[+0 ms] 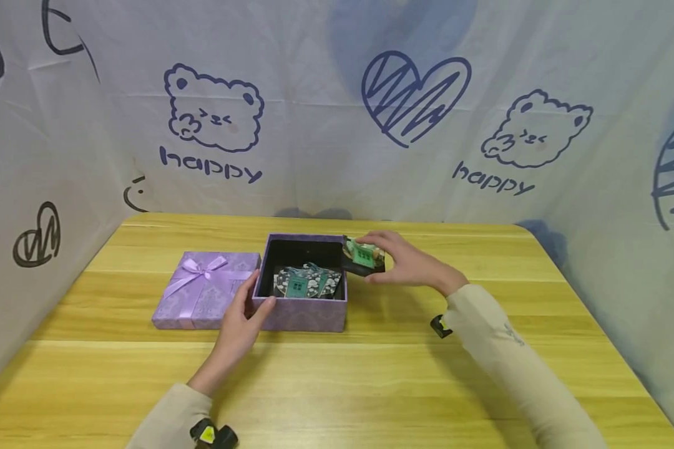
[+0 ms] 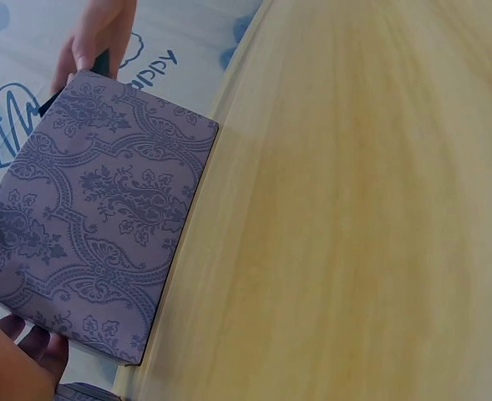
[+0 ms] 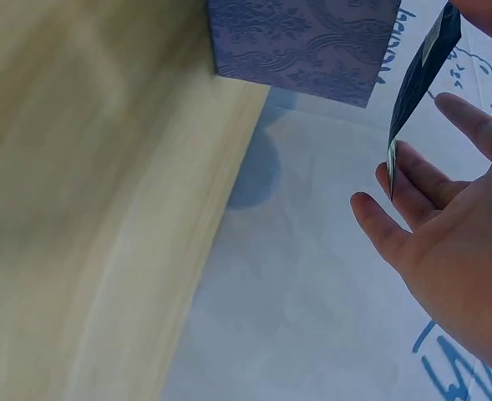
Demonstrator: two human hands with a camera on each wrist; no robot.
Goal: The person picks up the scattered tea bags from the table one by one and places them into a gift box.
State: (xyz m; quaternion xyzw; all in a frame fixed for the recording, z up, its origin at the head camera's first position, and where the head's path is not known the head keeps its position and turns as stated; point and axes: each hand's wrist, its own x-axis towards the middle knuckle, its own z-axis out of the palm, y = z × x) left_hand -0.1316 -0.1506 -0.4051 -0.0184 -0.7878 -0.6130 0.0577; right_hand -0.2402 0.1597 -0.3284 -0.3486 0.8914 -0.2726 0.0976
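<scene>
An uncovered purple gift box (image 1: 309, 315) with a black inside stands on the table. My left hand (image 1: 241, 315) grips its near left corner, thumb at the front rim and fingers along the left side. Inside lie several flat pieces (image 1: 306, 282) printed with green doors and pale flowers. Just beyond the right rim, my right hand (image 1: 407, 259) pinches a thin, dark-backed piece (image 1: 364, 254) with a green door design, tilted, between thumb and fingers. The right wrist view shows this thin piece (image 3: 421, 79) nearly edge-on. Its exact kind is unclear.
The purple lid (image 1: 202, 290) with a lilac ribbon bow lies left of the box, close beside it. Under everything is a wood-grain table (image 1: 371, 386). A white cloth (image 1: 326, 125) with blue drawings hangs behind the table and at its sides.
</scene>
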